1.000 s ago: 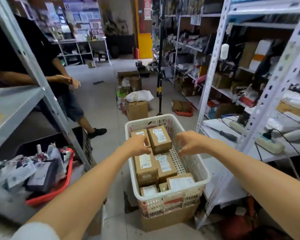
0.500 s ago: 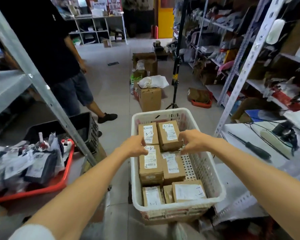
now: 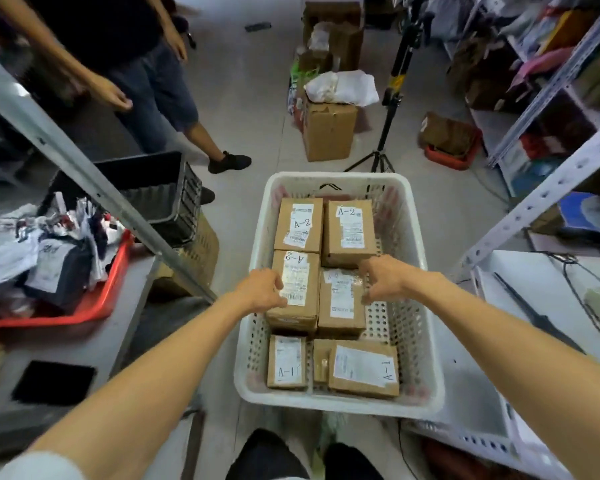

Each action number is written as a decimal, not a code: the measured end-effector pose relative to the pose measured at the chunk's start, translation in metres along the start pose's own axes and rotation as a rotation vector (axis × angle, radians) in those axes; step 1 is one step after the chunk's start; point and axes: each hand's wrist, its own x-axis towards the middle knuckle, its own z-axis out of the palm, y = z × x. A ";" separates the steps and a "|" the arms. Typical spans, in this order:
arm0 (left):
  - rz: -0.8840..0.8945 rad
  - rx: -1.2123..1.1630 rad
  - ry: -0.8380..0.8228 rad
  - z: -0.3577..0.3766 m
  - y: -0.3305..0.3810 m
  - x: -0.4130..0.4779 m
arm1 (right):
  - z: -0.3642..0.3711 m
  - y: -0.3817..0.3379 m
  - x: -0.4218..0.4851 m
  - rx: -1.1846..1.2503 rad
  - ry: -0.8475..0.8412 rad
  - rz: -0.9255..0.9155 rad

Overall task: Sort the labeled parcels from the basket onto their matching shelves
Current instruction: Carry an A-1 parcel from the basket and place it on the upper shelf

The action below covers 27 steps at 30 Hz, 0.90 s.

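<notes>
Parcels (image 3: 349, 233) — brown cardboard, white labels marked A-1, A-2 — fill basket (image 3: 336, 403).

We view a white basket (image 3: 336, 403) of labelled cardboard parcels. At its 12 o'clock end lie the far-left parcel (image 3: 298, 225) and far-right parcel (image 3: 350, 233), both marked A-2. Our left hand (image 3: 262, 289) grips the middle-left parcel (image 3: 298, 282), also A-2; our right hand (image 3: 383, 277) curls at the middle-right parcel (image 3: 342, 301), its grip unclear. A red tray (image 3: 99, 303) sits at 9 o'clock of the basket.
</notes>
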 end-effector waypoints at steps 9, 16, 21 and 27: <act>-0.048 -0.093 -0.141 0.070 -0.022 0.060 | 0.089 0.034 0.065 0.008 -0.178 0.082; -0.062 -0.188 -0.258 0.157 -0.038 0.102 | 0.198 0.071 0.115 -0.068 -0.227 0.124; -0.080 -0.207 -0.330 0.195 -0.045 0.118 | 0.244 0.090 0.128 -0.052 -0.334 0.179; -0.103 -0.198 -0.348 0.215 -0.051 0.122 | 0.253 0.096 0.138 0.101 -0.415 0.200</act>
